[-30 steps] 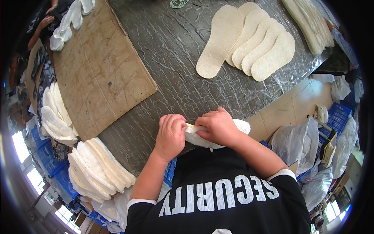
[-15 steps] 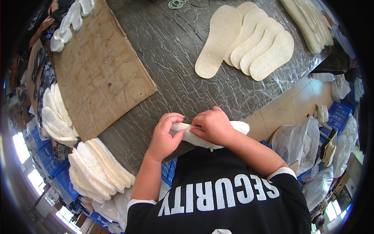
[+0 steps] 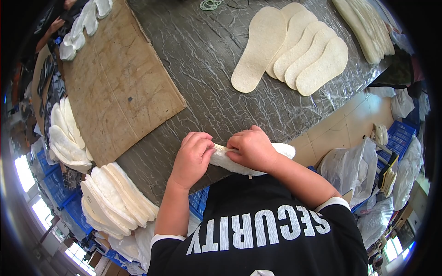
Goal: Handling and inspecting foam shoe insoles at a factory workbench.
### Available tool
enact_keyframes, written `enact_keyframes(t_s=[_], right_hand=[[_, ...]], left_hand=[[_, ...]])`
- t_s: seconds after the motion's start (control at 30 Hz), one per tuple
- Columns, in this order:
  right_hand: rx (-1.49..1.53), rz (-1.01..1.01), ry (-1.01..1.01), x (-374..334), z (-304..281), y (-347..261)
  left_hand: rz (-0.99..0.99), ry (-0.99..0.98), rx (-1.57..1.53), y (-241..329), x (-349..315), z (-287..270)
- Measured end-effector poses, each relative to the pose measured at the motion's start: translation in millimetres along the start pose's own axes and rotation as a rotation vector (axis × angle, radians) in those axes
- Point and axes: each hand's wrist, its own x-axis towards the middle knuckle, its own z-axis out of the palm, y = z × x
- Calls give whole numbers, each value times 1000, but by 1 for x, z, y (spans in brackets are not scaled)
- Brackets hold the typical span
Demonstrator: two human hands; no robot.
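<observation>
While both the left hand [image 3: 192, 158] and right hand [image 3: 252, 148] are pinching the fleecy insole [image 3: 230, 162] between them, keeping edges aligned probably matters most.

Both hands hold one white fleecy insole [image 3: 281, 152] at the near edge of the table [image 3: 207, 87]. The left hand [image 3: 192, 158] and right hand [image 3: 251, 148] close their grip on it. Flat beige insoles [image 3: 294, 50] lie fanned beyond, a cardboard sheet [image 3: 115, 87] at left.
</observation>
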Motion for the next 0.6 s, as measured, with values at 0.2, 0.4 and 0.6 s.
enact_keyframes(t_s=[0.2, 0.4, 0.6], right_hand=[[-3, 6, 3, 0, 0, 0], [7, -4, 7, 0, 0, 1], [27, 20, 11, 0, 0, 2]], left_hand=[[124, 34, 164, 1, 1, 2], [132, 30, 205, 0, 0, 8], [30, 26, 74, 0, -3, 14]])
